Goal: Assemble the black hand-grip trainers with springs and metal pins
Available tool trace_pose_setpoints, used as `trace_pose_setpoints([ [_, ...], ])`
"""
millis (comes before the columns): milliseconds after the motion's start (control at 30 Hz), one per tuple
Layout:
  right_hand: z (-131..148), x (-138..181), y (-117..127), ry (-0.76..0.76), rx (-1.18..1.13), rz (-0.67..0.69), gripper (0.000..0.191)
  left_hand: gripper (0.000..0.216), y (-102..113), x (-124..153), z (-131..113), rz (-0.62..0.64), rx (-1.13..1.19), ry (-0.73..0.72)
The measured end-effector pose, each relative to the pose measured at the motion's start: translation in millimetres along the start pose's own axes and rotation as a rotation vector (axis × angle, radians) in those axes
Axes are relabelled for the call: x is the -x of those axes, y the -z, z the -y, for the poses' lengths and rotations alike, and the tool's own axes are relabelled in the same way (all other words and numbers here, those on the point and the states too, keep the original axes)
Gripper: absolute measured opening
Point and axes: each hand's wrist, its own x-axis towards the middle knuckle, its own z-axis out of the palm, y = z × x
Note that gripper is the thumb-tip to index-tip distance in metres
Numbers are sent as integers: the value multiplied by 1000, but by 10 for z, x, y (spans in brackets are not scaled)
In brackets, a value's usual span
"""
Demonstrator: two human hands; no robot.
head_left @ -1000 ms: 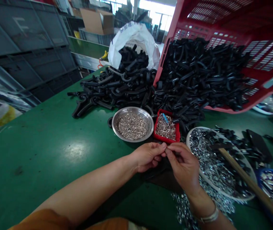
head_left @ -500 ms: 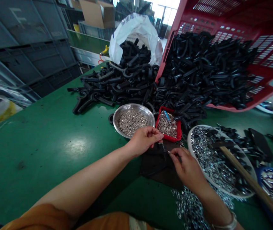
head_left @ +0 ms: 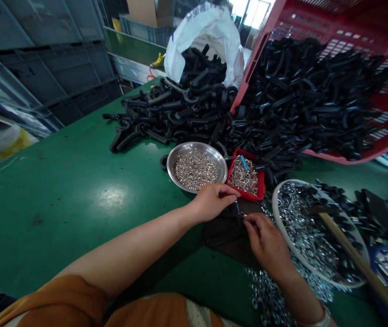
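Observation:
My left hand [head_left: 216, 200] is closed in a pinch just in front of the steel bowl [head_left: 170, 171] of small metal pieces and the red tray [head_left: 263, 190] of pins. What its fingertips hold is too small to make out. Close to its right, my right hand [head_left: 266, 238] pinches a small shiny metal piece, mostly hidden by the fingertips. Both hands are over a dark mat [head_left: 219, 234], with a black part, hard to tell from the mat, between them.
Black plastic parts [head_left: 180, 109] are heaped behind the bowls, spilling from a tilted red crate [head_left: 346, 156] and a white bag [head_left: 176, 50]. At right stand a white basin [head_left: 277, 213] of metal rings with a wooden handle [head_left: 346, 245], and a blue bowl [head_left: 377, 254]. Loose rings [head_left: 265, 295] lie nearer.
The view has turned a little, so the table's contents sit further right in the picture. Both hands remain pinched close together over the mat, with only slight finger movement.

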Motion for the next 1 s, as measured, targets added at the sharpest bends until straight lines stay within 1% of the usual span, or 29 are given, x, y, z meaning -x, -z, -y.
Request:
trace_pose_setpoints([
  [67, -4, 3, -2, -1, -19, -23, 13, 18, -12, 26, 6, 28, -234, -55],
  [167, 12, -1, -1, 5, 29, -19, 15, 19, -38, 76, -4, 57, -599, -126],
  [200, 20, -3, 0, 8, 51, -4, 15, 19, -48, 90, -8, 65, -677, -131],
  [267, 33, -7, 2, 20, 87, 34, 15, 18, -66, 108, -10, 79, -757, -123],
  [433, 55, -29, -13, 33, 161, 58, 16, 18, -91, 111, 32, 99, -793, -135],
  [600, 116, -53, -52, 29, 243, 19, 16, 19, -102, 115, 53, 79, -817, -168],
  [767, 146, -19, -77, 106, 373, -3, 18, 18, -107, 113, 39, 85, -840, -172],
  [900, 133, 11, -70, 183, 412, -38, 20, 19, -111, 127, 44, 89, -860, -242],
  [1000, 115, 29, -31, 192, 362, -6, 20, 20, -116, 131, 56, 76, -864, -303],
])
